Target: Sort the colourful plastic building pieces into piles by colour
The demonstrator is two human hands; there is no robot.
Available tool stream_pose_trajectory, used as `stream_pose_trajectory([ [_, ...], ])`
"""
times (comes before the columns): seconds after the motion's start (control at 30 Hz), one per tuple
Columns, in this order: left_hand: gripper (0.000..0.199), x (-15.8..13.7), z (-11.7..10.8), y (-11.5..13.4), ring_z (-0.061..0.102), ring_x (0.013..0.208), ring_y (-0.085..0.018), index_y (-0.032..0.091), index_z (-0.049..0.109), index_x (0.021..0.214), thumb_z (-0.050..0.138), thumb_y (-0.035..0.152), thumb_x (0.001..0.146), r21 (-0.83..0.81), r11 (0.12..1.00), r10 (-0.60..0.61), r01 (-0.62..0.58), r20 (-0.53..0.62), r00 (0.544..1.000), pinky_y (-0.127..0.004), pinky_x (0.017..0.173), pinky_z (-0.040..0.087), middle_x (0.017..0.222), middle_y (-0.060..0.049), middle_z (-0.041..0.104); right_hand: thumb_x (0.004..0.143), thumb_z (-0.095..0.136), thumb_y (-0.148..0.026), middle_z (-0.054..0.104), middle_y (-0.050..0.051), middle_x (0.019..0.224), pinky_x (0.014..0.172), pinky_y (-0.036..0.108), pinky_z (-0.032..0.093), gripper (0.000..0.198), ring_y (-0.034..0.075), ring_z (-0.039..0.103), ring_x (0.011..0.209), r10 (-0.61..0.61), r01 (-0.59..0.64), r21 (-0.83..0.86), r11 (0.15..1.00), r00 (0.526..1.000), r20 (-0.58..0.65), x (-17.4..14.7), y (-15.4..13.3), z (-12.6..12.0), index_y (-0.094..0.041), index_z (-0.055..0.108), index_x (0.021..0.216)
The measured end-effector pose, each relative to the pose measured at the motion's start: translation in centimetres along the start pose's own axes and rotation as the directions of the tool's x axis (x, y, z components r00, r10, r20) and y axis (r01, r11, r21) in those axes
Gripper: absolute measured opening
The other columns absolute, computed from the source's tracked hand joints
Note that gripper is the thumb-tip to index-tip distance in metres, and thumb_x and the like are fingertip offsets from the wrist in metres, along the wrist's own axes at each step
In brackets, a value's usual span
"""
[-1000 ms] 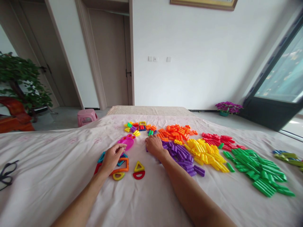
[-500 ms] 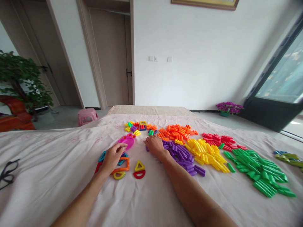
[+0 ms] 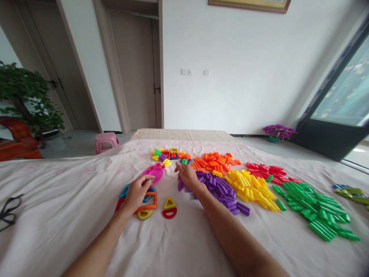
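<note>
My left hand (image 3: 140, 189) rests over a group of magnetic frame tiles, among them an orange square tile (image 3: 156, 201) and a blue tile (image 3: 125, 190). Its loosely bent fingers reach the near edge of a pink paw-shaped plastic piece (image 3: 155, 174), thumb apart from them, with nothing seen in the grasp. At the left edge of the purple plastic tubes (image 3: 220, 188) hovers my right hand (image 3: 187, 175), index finger stretched out and the others below it. A loose purple tube (image 3: 180, 185) lies under its fingers; no held thing shows.
Piles of orange tubes (image 3: 215, 161), yellow tubes (image 3: 252, 188), red tubes (image 3: 268, 172) and green tubes (image 3: 317, 204) spread rightward. A yellow triangle tile (image 3: 170, 202) and red half-round tile (image 3: 169, 213) lie between my forearms. Black glasses (image 3: 10, 211) lie far left on the bedsheet.
My right hand has lifted slightly, and its index finger now extends forward and left, baring more of the purple tube beneath. My left hand keeps its place.
</note>
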State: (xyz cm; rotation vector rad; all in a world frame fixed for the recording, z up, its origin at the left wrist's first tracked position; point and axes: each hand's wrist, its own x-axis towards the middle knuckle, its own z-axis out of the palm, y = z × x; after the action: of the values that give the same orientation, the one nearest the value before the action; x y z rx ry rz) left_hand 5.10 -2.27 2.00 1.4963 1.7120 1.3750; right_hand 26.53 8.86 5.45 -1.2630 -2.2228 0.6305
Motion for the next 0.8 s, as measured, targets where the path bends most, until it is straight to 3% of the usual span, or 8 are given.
stream_pose_trajectory([
  [0.1, 0.034, 0.0, 0.0, 0.0, 0.067, 0.089, -0.021, 0.020, 0.073, 0.102, 0.055, 0.041, 0.083, 0.012, 1.000, 0.019, -0.019, 0.000, 1.000, -0.030, 0.078, 0.052, 0.100, -0.005, 0.074, 0.104, 0.025, -0.042, 0.073, 0.005, 0.079, 0.067, 0.021, 0.044, 0.054, 0.013, 0.066, 0.071, 0.005, -0.007, 0.041, 0.999, 0.998, 0.055, 0.4, 0.3, -0.5, -0.016, 0.071, 0.095],
  [0.23, 0.035, 0.0, -0.1, -0.1, 0.067, 0.093, -0.022, 0.020, 0.072, 0.105, 0.054, 0.041, 0.084, 0.015, 1.000, 0.011, -0.011, 0.006, 1.000, -0.031, 0.079, 0.052, 0.103, -0.005, 0.074, 0.090, 0.058, -0.037, 0.074, 0.003, 0.092, 0.071, 0.021, 0.046, 0.027, 0.016, 0.068, 0.083, -0.048, 0.054, -0.021, 0.998, 0.974, 0.221, 0.6, 1.1, -2.0, -0.018, 0.073, 0.102],
  [0.33, 0.035, 0.0, 0.0, -0.1, 0.067, 0.093, -0.022, 0.020, 0.072, 0.105, 0.054, 0.041, 0.084, 0.019, 1.000, 0.005, -0.005, 0.008, 1.000, -0.031, 0.079, 0.052, 0.103, -0.005, 0.074, 0.076, 0.075, -0.033, 0.074, 0.004, 0.105, 0.074, 0.021, 0.047, 0.042, 0.018, 0.068, 0.091, -0.137, 0.140, 0.024, 0.990, 0.889, 0.437, 0.5, 1.4, -3.1, -0.020, 0.071, 0.115],
  [0.4, 0.034, 0.0, 0.0, -0.1, 0.067, 0.092, -0.022, 0.020, 0.072, 0.104, 0.054, 0.041, 0.084, 0.021, 1.000, 0.006, -0.006, 0.004, 1.000, -0.031, 0.079, 0.052, 0.101, -0.005, 0.074, 0.073, 0.077, -0.030, 0.074, 0.004, 0.108, 0.074, 0.020, 0.047, 0.045, 0.018, 0.068, 0.092, -0.199, 0.195, 0.061, 0.979, 0.841, 0.503, 0.4, 1.2, -3.4, -0.020, 0.071, 0.116],
  [0.47, 0.033, 0.0, 0.0, 0.0, 0.067, 0.090, -0.022, 0.021, 0.072, 0.103, 0.054, 0.041, 0.084, 0.020, 1.000, 0.010, -0.010, 0.003, 1.000, -0.030, 0.079, 0.052, 0.100, -0.004, 0.074, 0.078, 0.073, -0.030, 0.075, 0.002, 0.102, 0.073, 0.020, 0.046, 0.034, 0.016, 0.068, 0.087, -0.230, 0.242, 0.041, 0.969, 0.838, 0.495, 0.1, 0.7, -3.0, -0.021, 0.074, 0.111],
  [0.53, 0.033, 0.0, 0.0, 0.1, 0.067, 0.088, -0.021, 0.021, 0.072, 0.102, 0.054, 0.041, 0.084, 0.019, 1.000, 0.015, -0.015, 0.005, 1.000, -0.030, 0.078, 0.051, 0.099, -0.004, 0.074, 0.085, 0.067, -0.034, 0.075, 0.002, 0.094, 0.071, 0.020, 0.045, 0.023, 0.016, 0.067, 0.082, -0.238, 0.287, -0.053, 0.956, 0.872, 0.429, -0.2, 0.0, -2.1, -0.021, 0.076, 0.102],
  [0.67, 0.032, -0.1, -0.1, 0.3, 0.067, 0.086, -0.021, 0.021, 0.073, 0.101, 0.055, 0.041, 0.082, 0.012, 1.000, 0.008, -0.008, 0.003, 1.000, -0.030, 0.076, 0.051, 0.096, -0.003, 0.074, 0.091, 0.060, -0.045, 0.075, 0.004, 0.088, 0.065, 0.022, 0.041, 0.029, 0.016, 0.065, 0.078, -0.235, 0.317, -0.272, 0.909, 0.926, 0.294, -0.7, -1.1, -0.3, -0.021, 0.077, 0.091],
  [0.8, 0.033, -0.1, -0.1, 0.3, 0.067, 0.082, -0.021, 0.021, 0.073, 0.101, 0.056, 0.042, 0.081, 0.002, 1.000, -0.006, 0.006, 0.002, 1.000, -0.030, 0.073, 0.051, 0.094, -0.003, 0.075, 0.087, 0.065, -0.042, 0.073, 0.003, 0.079, 0.058, 0.021, 0.036, 0.024, 0.014, 0.062, 0.069, -0.167, 0.261, -0.284, 0.923, 0.934, 0.315, -0.6, -0.9, -2.1, -0.021, 0.077, 0.086],
])
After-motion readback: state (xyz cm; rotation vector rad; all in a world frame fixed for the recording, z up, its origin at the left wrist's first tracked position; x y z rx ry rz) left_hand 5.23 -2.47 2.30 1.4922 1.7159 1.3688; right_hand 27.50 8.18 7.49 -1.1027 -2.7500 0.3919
